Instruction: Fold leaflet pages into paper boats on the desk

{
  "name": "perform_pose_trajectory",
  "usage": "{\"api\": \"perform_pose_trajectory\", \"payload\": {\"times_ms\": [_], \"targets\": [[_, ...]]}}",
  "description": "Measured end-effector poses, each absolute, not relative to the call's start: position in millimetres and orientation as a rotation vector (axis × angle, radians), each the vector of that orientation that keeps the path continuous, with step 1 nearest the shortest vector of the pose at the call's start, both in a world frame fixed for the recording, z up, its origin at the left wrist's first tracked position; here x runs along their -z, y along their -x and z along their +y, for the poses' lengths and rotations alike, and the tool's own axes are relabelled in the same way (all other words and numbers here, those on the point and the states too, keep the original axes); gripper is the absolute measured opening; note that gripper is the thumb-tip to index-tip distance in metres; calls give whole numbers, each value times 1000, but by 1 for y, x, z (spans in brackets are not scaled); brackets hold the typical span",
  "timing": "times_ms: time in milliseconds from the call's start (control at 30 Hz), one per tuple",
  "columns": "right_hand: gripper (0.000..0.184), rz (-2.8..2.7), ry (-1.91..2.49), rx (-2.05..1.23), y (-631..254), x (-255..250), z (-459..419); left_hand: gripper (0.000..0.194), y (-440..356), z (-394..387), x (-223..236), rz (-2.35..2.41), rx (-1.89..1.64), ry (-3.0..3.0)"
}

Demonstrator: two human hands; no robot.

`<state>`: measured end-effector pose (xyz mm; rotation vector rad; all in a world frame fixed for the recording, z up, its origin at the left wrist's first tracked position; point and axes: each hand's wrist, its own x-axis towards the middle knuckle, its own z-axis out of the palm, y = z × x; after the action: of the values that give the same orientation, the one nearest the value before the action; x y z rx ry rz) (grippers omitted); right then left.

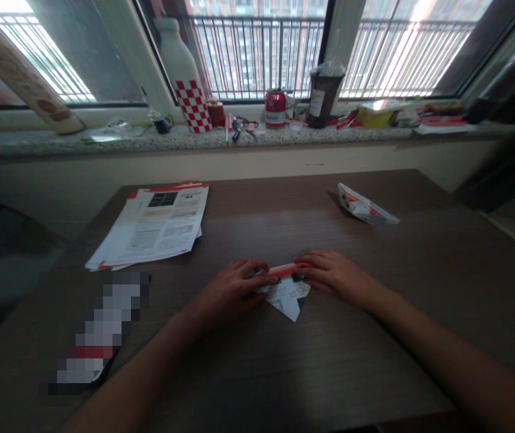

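Observation:
A small folded printed paper (288, 293) with a red top edge lies on the dark wooden table (257, 373), its point toward me. My left hand (232, 290) presses on its left end with bent fingers. My right hand (333, 273) presses flat on its right end, fingertips along the red fold. Both hands hold the paper down against the table.
A stack of printed leaflets (155, 225) lies at the table's left. A folded paper boat shape (364, 207) sits at the far right. A blurred flat object (99, 331) lies near left. The windowsill holds a checked bottle (185, 75), a red can (276, 109), a dark cup (323, 96) and clutter.

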<state>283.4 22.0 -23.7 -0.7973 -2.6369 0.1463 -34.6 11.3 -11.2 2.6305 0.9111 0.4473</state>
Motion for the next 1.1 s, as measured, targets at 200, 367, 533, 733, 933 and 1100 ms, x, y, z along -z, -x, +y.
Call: {"api": "perform_pose_trajectory", "payload": {"times_ms": [200,367,533,733,933,1100], "targets": [[31,-2671,788,-127,-281,21,18,41,37,16,18,977,-386,-2803],[36,-2698,732,-189,-280,17,13,50,38,18,21,1094,-330,-2845],[47,-2685,709,-325,-278,15,9,49,37,18,22,1072,-414,-2829],[55,-2702,673,-458,-276,18,6,51,35,13,21,1211,-396,-2869],[55,-2676,716,-434,-275,21,5,53,27,-3,17,1341,-372,-2730],[53,-2686,681,-424,-273,17,2,62,25,-6,22,1353,-342,-2712]]}}
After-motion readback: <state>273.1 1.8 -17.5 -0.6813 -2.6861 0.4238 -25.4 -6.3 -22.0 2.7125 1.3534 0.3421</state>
